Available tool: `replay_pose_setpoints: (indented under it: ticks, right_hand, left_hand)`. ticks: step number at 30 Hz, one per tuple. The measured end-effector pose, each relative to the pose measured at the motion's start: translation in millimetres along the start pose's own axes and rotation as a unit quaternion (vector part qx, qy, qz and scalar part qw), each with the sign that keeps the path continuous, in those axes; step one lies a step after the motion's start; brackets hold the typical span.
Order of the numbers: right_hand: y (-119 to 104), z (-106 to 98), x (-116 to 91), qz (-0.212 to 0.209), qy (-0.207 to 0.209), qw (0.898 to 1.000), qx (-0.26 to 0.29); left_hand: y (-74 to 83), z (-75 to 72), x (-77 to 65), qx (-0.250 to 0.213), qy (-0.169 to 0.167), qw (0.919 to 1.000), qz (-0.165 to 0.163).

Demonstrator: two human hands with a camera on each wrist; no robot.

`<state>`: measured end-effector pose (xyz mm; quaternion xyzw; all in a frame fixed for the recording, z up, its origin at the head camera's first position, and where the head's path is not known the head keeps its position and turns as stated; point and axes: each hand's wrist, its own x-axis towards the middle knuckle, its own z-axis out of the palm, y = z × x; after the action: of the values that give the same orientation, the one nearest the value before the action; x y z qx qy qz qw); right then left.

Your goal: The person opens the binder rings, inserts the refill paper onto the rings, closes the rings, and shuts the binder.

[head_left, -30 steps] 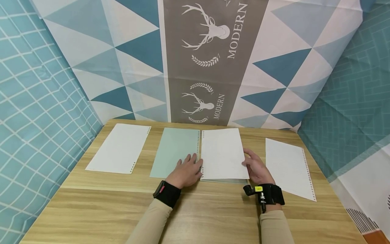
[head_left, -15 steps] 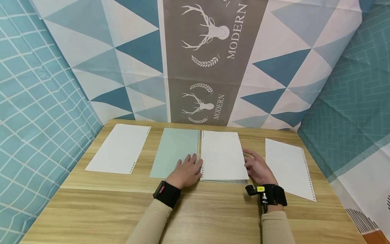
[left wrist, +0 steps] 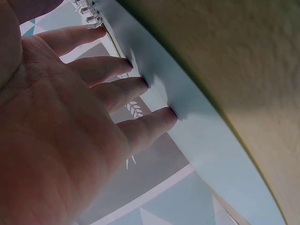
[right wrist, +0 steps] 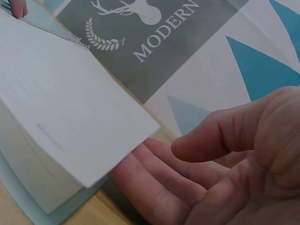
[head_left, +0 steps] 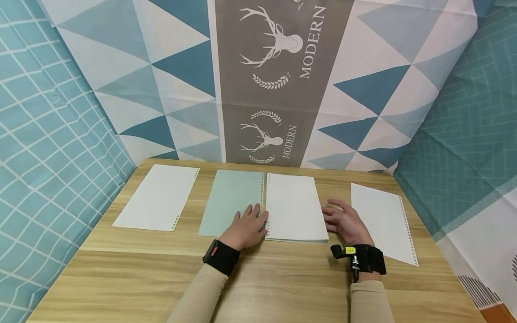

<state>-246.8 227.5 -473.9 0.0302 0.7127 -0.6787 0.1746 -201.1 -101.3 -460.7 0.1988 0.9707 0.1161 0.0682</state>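
A ring-bound notebook lies spread on the table. Its pale green cover is to the left and its white pages are to the right. My left hand rests on the green cover beside the binding, fingers spread; in the left wrist view its fingertips touch the cover. Clear binding rings show near that hand. At the right edge of the pages is my right hand, fingers relaxed. The right wrist view has its fingers at the page edge, with the thumb apart from the paper.
One loose punched sheet lies to the left of the notebook. Another loose sheet lies to the right, partly behind my right hand and wrist. The wooden table meets a patterned backdrop at its far edge.
My right hand has shifted slightly right, its thumb and fingers loosening from the page edge. The white pages have settled lower onto the stack. The left hand stays in place.
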Motion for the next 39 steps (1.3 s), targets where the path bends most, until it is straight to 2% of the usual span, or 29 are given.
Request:
replay_pose_setpoints:
  ticks: [6,9,12,14,15,16,19,22,24,26,28,32,36,39]
  right_hand:
    - [0.1,-8.1,-5.3,-0.006,-0.002,0.999,0.032]
    - [-3.7,-13.9,-11.8,-0.006,0.020,0.999,0.027]
    - [-10.6,-21.2,-20.1,-0.001,0.069,0.997,-0.034]
    - [-16.3,-25.9,-25.8,0.003,0.111,0.987,-0.116]
    - [-19.3,-28.1,-28.7,0.006,0.131,0.978,-0.165]
    - [-22.3,-30.7,-31.4,0.009,0.147,0.964,-0.223]
    - [-27.6,-36.0,-36.7,0.023,0.177,0.909,-0.377]
    - [-25.5,-38.9,-36.9,0.035,0.172,0.858,-0.483]
    - [-20.4,-39.2,-35.3,0.046,0.159,0.842,-0.514]
    - [-14.3,-40.0,-33.8,0.058,0.143,0.830,-0.535]
    - [-8.0,-41.5,-32.5,0.070,0.132,0.826,-0.544]
    - [-1.1,-45.3,-31.3,0.080,0.117,0.829,-0.541]
    - [-3.2,-47.0,-30.3,0.075,0.112,0.833,-0.537]
    - [-5.6,-46.7,-30.2,0.073,0.112,0.831,-0.540]
  left_hand:
    - [-0.1,0.4,0.4,-0.002,-0.003,1.0000,-0.001]
    - [-0.5,0.9,0.4,-0.002,-0.001,1.0000,0.001]
    - [-0.6,1.1,0.6,-0.002,0.001,1.0000,0.003]
    - [-0.7,0.9,0.6,-0.001,0.002,1.0000,0.004]
    - [-0.8,0.8,0.6,0.000,0.002,1.0000,0.004]
    - [-0.9,0.6,0.5,-0.001,0.002,1.0000,0.004]
    - [-1.8,0.8,0.1,-0.003,-0.001,1.0000,0.003]
    - [-2.5,1.0,-0.4,-0.009,-0.004,1.0000,0.002]
    - [-2.8,0.8,-0.7,-0.011,-0.004,0.9999,0.003]
    - [-2.8,0.6,-1.1,-0.015,-0.005,0.9999,0.003]
    - [-2.7,0.6,-1.7,-0.018,-0.007,0.9998,0.004]
    - [-1.8,-1.7,-2.3,-0.027,-0.007,0.9996,0.008]
    - [-0.1,-5.8,-1.9,-0.030,0.005,0.9995,0.009]
    - [2.3,-6.9,-0.7,-0.035,0.012,0.9992,0.016]
